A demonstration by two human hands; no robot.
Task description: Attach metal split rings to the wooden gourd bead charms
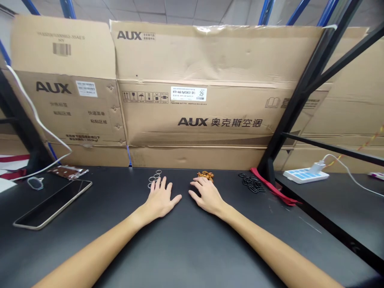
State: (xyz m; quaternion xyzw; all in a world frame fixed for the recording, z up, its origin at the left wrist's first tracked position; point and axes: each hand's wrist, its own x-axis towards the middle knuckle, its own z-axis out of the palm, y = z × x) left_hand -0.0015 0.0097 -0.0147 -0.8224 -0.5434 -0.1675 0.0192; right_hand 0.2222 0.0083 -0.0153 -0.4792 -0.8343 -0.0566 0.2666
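Both of my hands lie flat, palm down, on a black table (180, 248). My left hand (160, 196) has its fingers stretched out and spread, with the fingertips touching a small cluster of metal rings (154, 178). Fingers extended as well, my right hand (207, 195) reaches up to a little pile of brown carved pieces (205, 175). Neither hand holds anything.
A heap of black rings (252, 183) lies right of my right hand beside a red strap (271, 188) and a black rack post (297, 100). A phone (52, 204) lies at the left. A white power strip (301, 175) sits at the right. Cardboard boxes (195, 88) wall the back.
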